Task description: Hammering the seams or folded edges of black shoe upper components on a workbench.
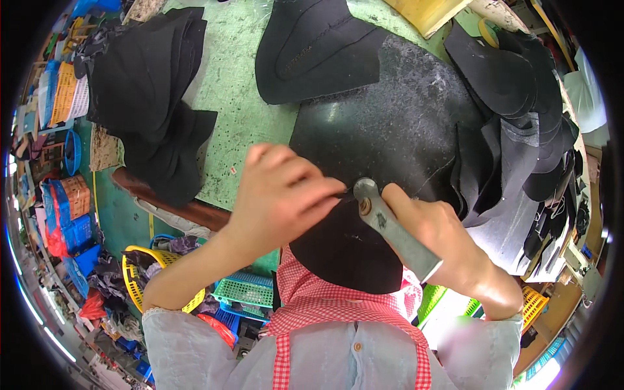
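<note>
In my right hand (432,234) is a grey metal hammer (406,240), its round face at the upper left and its broad flat end pointing down toward me. My left hand (279,195) is closed in a pinch just left of the hammer's face. Its fingertips seem to be on a small dark bit or edge that I cannot make out. Below both hands, a black rounded piece of sheet material (351,253) hangs over the near edge toward my apron. Under the work lies a worn black board (383,123).
Black cut pieces are stacked at the left (146,78) and right (507,84). Another sole-shaped black piece (312,52) lies at the far side of the green table (227,123). A yellow basket (136,279) and a green basket (244,292) stand below the table's left side.
</note>
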Available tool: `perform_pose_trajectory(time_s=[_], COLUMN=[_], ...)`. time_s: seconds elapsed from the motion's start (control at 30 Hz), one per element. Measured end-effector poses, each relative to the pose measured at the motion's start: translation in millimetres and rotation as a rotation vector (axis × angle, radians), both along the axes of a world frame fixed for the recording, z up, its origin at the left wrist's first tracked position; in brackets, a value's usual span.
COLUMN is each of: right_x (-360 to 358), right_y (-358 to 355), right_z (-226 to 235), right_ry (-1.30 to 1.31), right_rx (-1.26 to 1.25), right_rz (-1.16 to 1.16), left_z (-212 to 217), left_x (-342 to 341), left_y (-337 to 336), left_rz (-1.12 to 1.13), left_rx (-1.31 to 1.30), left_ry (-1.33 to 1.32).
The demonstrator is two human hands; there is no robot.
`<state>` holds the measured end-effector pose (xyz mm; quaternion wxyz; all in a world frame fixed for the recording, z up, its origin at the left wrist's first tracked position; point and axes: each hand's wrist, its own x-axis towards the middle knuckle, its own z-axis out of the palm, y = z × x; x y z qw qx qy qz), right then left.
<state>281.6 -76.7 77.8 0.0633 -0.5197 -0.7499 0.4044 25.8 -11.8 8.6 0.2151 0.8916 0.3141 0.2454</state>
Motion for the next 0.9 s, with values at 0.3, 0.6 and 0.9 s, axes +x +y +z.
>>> perform_pose_trajectory(time_s=[0.3, 0.6, 0.9], right_x=[-21, -37, -55], right_y=[11, 15, 20], right_z=[9, 3, 5], right_ry=[0.051, 0.131, 0.031], right_rx=[-0.094, -0.056, -0.031], right_rz=[-0.048, -0.023, 0.031], left_z=[1, -8, -7], left_x=[-32, -52, -60], left_y=[18, 34, -30], left_rz=[-0.11, -0.246, -0.52], left_rx=[-0.184, 0.056, -0.04], left_ry=[0.064, -0.011, -0.096])
